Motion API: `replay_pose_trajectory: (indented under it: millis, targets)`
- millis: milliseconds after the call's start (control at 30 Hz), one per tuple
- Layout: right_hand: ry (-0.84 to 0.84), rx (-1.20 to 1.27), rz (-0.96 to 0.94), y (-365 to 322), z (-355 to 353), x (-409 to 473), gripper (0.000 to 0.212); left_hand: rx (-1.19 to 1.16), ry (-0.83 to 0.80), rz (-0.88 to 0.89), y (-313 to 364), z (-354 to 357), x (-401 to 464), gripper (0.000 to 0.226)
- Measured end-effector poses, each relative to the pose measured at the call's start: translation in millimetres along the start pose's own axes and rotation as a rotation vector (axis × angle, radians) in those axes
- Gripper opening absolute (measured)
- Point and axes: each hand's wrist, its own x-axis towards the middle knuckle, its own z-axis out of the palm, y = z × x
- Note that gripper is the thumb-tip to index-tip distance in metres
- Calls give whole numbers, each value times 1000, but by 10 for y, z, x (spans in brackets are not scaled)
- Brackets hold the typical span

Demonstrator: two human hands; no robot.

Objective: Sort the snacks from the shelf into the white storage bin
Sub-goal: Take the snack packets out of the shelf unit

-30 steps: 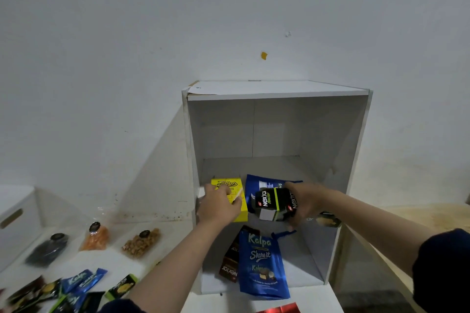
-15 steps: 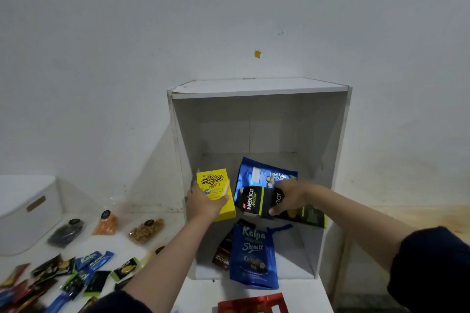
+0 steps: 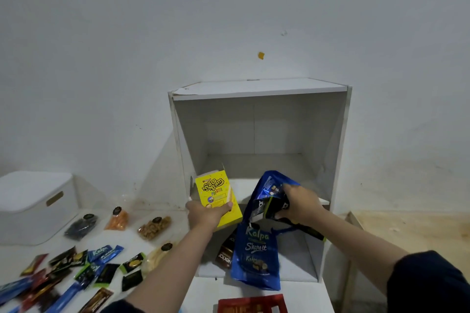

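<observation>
My left hand (image 3: 207,213) grips a yellow Nyam Nyam box (image 3: 216,195) by its lower end, just in front of the white shelf unit (image 3: 259,89). My right hand (image 3: 301,204) holds a black Nextar pack (image 3: 270,207) together with a blue foil bag (image 3: 270,184) at the shelf's middle board. On the lower shelf a blue Kalpa pouch (image 3: 256,256) leans forward, with a brown Nextar pack (image 3: 225,254) behind it. The white storage bin (image 3: 33,201), lid on, stands at the far left.
Small snack bags and several loose wrapped bars (image 3: 76,272) lie spread over the white tabletop left of the shelf. A red package (image 3: 251,303) sits at the bottom edge. A wooden surface (image 3: 412,231) lies to the right of the shelf.
Both hands have drawn back out of the shelf with their snacks. The yellow box now stands more upright, and the view has swung left, showing more of the bin.
</observation>
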Motion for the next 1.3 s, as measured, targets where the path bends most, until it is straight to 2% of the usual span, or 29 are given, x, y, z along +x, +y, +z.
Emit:
replay_pose_trajectory:
  millis: [67,167,267,367,467,500,733,867,967,1133,1300]
  targets:
    - [20,-29,-9,8,23,-26,52,-88,-46,-46,-29,-35,-71,51]
    - [34,-9,2,-2,14,-85,44,-156,-83,-115,-111,-111,-139,57]
    - [82,132,42,-48,-20,-181,36,-161,-100,-76,-159,-231,-277,46]
    - [84,247,48,-172,-59,-317,29,-183,-96,-42,-241,-372,-437,52]
    - [34,346,9,-351,-66,-457,27,-198,-44,-45,-472,-509,-475,72]
    - [13,378,-3,-415,-47,-493,26,-220,-21,-55,-568,-573,-473,71]
    - [-142,508,-63,-1085,216,-665,34,-286,199,-174,-849,-1334,-842,32]
    - [-229,605,-124,-1802,315,-768,31,-379,282,-243,-1087,-2061,-993,27]
    - [-290,626,-205,-2506,416,-836,34,-409,376,-232,-1249,-2720,-1144,26]
    - [-346,662,-355,-3967,580,-1020,39,-403,537,-227,-1653,-3999,-1451,27]
    - [-479,677,-533,-5530,847,-1431,44,-380,670,-275,-2115,-5296,-1849,27]
